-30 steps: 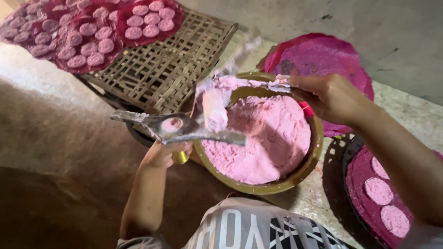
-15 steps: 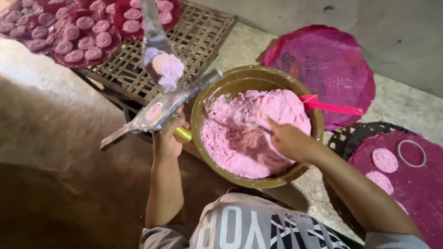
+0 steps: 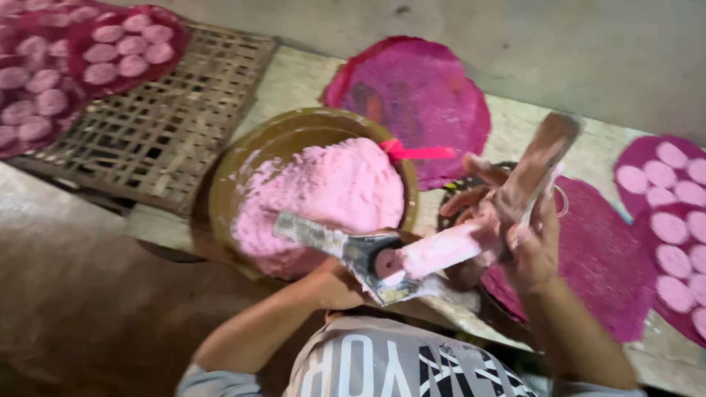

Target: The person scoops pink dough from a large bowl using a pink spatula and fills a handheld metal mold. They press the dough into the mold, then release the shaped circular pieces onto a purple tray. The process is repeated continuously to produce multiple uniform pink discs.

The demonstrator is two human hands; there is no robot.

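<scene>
**Pressing pink dough in a metal mould over the bowl**

Left hand (image 3: 334, 283), grip closed under the flat metal mould (image 3: 353, 254), holds it level just over the near rim of the brown bowl (image 3: 220, 198). Right hand (image 3: 529, 246), grip wrapped tight round a dough-caked stick (image 3: 533, 173), which is blurred. A pink-coated bar (image 3: 441, 250) lies across the mould's round hole.

To do it well, I'd judge: keep the mould flat, press square over the hole, scrape excess back into the bowl.

The pink dough (image 3: 323, 195) is pale, crumbly, heaped high in the bowl. Finished pink discs (image 3: 673, 224) sit on a magenta mat (image 3: 596, 257) at right; woven rack (image 3: 158, 136) at left.
</scene>
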